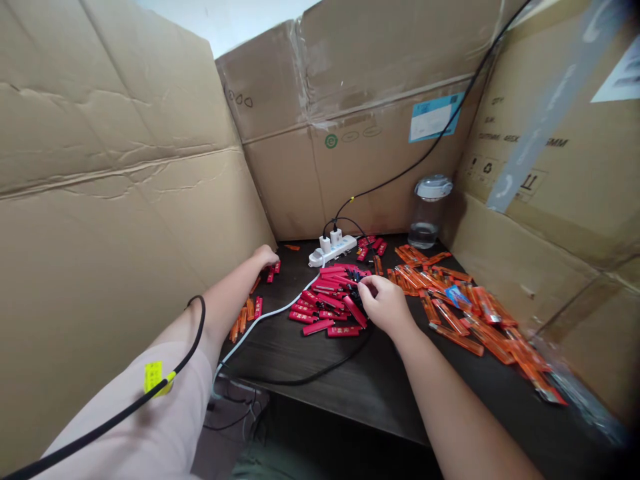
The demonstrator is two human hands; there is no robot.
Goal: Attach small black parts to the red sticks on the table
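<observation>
While the right hand [385, 308] sits at the edge of a messy heap of red lighters [325, 300] (they look like flat disposable ones, though that's hard to swear to from a head cam), its thumb and fingers are pressed together in a pinch at the dark tips [356, 276] bunched in the heap's middle. Can't tell exactly which piece is in that pinch. The heap lies just left of the hand and touches it, with one red lighter running under the fingers.

The left hand [265, 257] is stretched out toward the far left of the dark desk [345, 393], next to a cardboard wall [105, 133]. A few more red lighters lie just below it, but its fingers are mostly hidden, so I can't tell whether they're spread or holding anything.

To the right of the right hand, a big loose spread of orange lighters [450, 307] fans toward the front corner, with a small blue packet [457, 297] lying on it. Farther back are a white power strip [333, 250] with two plugs and a glass jar [425, 223] with a white lid. A white cable [265, 313] crosses the desk, and a black cable [100, 427] with a yellow tag [153, 377] lies over the left forearm.
</observation>
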